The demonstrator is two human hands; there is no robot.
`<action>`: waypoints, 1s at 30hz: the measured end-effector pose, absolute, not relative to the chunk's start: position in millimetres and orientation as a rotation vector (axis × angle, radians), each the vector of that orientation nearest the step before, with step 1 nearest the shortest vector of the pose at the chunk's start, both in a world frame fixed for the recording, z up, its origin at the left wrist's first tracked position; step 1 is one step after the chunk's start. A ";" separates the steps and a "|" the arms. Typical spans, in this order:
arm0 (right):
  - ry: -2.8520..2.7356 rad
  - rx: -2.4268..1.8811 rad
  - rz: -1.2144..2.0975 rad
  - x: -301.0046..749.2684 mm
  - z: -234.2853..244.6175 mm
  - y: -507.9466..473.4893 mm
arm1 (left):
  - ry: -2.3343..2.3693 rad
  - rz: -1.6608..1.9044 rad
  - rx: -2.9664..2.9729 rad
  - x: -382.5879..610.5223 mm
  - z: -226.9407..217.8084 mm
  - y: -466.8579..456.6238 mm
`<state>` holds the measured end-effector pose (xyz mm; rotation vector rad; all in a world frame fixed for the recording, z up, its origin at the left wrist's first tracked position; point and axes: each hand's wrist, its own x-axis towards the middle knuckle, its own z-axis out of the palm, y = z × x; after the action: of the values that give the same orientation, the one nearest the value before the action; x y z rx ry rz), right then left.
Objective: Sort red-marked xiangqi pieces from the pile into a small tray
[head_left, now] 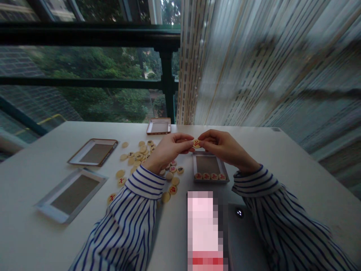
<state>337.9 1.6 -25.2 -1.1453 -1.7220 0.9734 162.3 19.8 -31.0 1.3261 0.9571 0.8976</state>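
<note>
My left hand and my right hand meet above the table and pinch one round wooden piece with a red mark between their fingertips. Both hands are closed on it. Right below them lies a small grey tray with several red-marked pieces in a row along its near edge. A loose heap of similar pale discs, some marked red and some black, lies to the left under my left wrist.
Three more shallow trays rest on the white table: a brown-rimmed one, a white-rimmed one at the near left, and a small one at the far edge. A blurred-out object stands at the near middle. Behind are a window railing and curtain.
</note>
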 end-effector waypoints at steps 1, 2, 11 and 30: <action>-1.722 -1.142 0.975 337.6 -25.2 1.5 | 0.962 0.900 1.327 162.2 -31.1 19.9; -1.720 -1.142 0.978 337.3 -25.1 1.2 | 0.966 0.903 1.325 162.2 -31.1 19.8; -1.730 -1.120 1.043 337.7 -25.8 0.2 | 0.956 0.930 1.287 163.2 -30.4 19.1; -1.681 -1.182 0.944 338.6 -25.1 0.2 | 0.928 0.890 1.435 158.8 -30.5 18.8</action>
<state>338.6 0.2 -25.1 -1.1821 -1.6812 0.9442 158.8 18.8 -30.5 1.4347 0.9284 0.8897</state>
